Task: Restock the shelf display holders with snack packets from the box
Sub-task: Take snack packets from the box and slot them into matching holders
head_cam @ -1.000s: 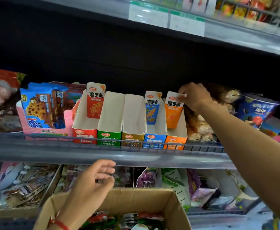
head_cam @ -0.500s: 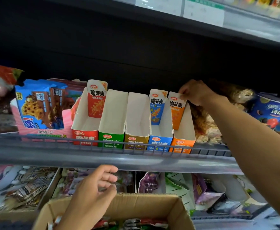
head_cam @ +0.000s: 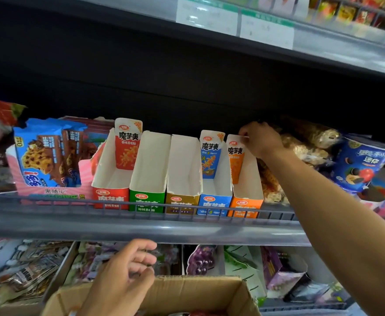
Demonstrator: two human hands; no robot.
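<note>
right hand (head_cam: 261,139) pinches orange packet (head_cam: 236,159) top | left hand (head_cam: 124,273) loosely curled over box (head_cam: 200,293)

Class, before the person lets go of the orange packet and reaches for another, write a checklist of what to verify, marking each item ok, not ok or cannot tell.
1. Orange packet is inside the orange holder: ok, its lower end is between the walls.
2. Packet stands upright: not ok, it leans.
3. Right hand holds the packet's top corner: ok.
4. Left hand is free for the next packet: ok, it holds nothing, above the cardboard box.
5. Green holder and brown holder are stocked: not ok, no packets show in either.
6. Packets remain in the box: cannot tell, the inside is barely in view.
</note>
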